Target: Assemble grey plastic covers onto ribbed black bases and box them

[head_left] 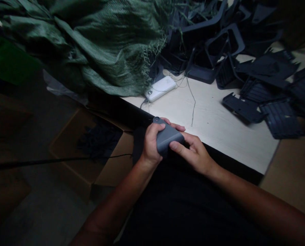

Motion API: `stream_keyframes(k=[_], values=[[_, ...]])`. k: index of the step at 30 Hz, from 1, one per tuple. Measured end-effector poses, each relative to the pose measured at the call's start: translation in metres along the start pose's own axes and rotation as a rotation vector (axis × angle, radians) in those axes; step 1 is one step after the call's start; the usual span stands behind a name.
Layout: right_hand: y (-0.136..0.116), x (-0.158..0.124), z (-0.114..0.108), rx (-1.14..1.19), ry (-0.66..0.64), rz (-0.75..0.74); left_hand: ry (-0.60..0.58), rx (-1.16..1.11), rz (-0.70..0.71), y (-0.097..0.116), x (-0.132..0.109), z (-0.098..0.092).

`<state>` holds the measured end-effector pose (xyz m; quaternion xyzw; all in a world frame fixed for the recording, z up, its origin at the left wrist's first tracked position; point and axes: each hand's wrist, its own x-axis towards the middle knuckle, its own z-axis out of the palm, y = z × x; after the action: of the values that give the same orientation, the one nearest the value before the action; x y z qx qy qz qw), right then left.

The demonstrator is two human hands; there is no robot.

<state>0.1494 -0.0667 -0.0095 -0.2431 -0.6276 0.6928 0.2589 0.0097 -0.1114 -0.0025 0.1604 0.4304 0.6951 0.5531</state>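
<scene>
Both hands grip a dark grey plastic part (168, 135) at the near edge of the table. It has a smooth, bent face and a small round hole at its far left corner. My left hand (151, 141) wraps its left side, thumb on top near the hole. My right hand (193, 150) pinches its right end, with the thumb on the near face and the fingers behind. The part's underside is hidden. Beyond it on the pale table (206, 109) lies a white power bank (162, 88) with a dark cable and loose green threads.
A green woven sack (111, 48) covers the table's left end. Dark plastic frames (208, 51) pile up at the back, with ribbed dark plates (265, 85) at the right. An open cardboard box (109, 171) holding dark pieces stands at lower left; a black cord (65, 159) crosses it.
</scene>
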Motion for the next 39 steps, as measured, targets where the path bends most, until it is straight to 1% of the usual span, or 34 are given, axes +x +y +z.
stream_keyframes(k=[4, 6, 8, 11, 13, 15, 18, 19, 22, 24, 26, 29, 32, 34, 35, 36, 38, 39], values=[[-0.004, 0.000, -0.002, -0.052, 0.006, 0.018, 0.001, -0.005, 0.016, 0.003, 0.000, 0.002], [-0.005, -0.001, 0.002, -0.089, 0.039, 0.001, 0.014, -0.001, 0.040, 0.001, -0.001, 0.004], [-0.004, -0.002, 0.008, -0.101, 0.086, -0.022, 0.051, 0.013, 0.071, -0.002, -0.002, 0.006], [-0.001, -0.001, 0.013, -0.101, 0.133, -0.045, 0.083, 0.035, 0.069, -0.004, -0.002, 0.008], [-0.001, 0.001, 0.008, -0.119, 0.106, -0.048, 0.079, 0.015, 0.034, -0.002, 0.000, 0.006], [-0.002, 0.005, -0.002, -0.146, 0.039, -0.036, 0.093, -0.056, -0.015, 0.002, 0.004, 0.002], [-0.001, 0.008, -0.020, -0.153, -0.078, 0.054, 0.140, -0.183, -0.110, 0.010, 0.011, -0.006], [0.001, 0.007, -0.025, -0.140, -0.093, 0.087, 0.158, -0.209, -0.135, 0.012, 0.013, -0.008], [0.004, 0.004, -0.031, -0.093, -0.062, 0.123, 0.203, -0.225, -0.191, 0.014, 0.015, -0.013], [0.003, 0.001, -0.031, -0.104, -0.023, 0.108, 0.227, -0.181, -0.246, 0.012, 0.016, -0.015], [-0.003, 0.000, -0.032, -0.139, -0.012, 0.087, 0.245, -0.113, -0.274, 0.007, 0.016, -0.020], [-0.015, 0.001, -0.038, -0.158, 0.003, 0.095, 0.249, -0.001, -0.198, -0.002, 0.016, -0.037], [-0.023, 0.002, -0.048, -0.081, 0.021, 0.186, 0.290, 0.145, -0.079, -0.007, 0.016, -0.055], [-0.023, 0.003, -0.052, -0.025, 0.014, 0.255, 0.308, 0.240, -0.016, -0.005, 0.015, -0.061], [-0.022, 0.003, -0.053, -0.007, 0.003, 0.284, 0.287, 0.289, 0.012, -0.002, 0.013, -0.061], [-0.021, 0.004, -0.054, 0.009, -0.011, 0.309, 0.235, 0.347, 0.030, 0.002, 0.012, -0.060], [-0.018, 0.005, -0.053, 0.042, -0.046, 0.351, 0.057, 0.468, 0.013, 0.010, 0.009, -0.054], [-0.016, 0.006, -0.052, 0.057, -0.060, 0.368, -0.039, 0.509, -0.031, 0.014, 0.008, -0.050]])
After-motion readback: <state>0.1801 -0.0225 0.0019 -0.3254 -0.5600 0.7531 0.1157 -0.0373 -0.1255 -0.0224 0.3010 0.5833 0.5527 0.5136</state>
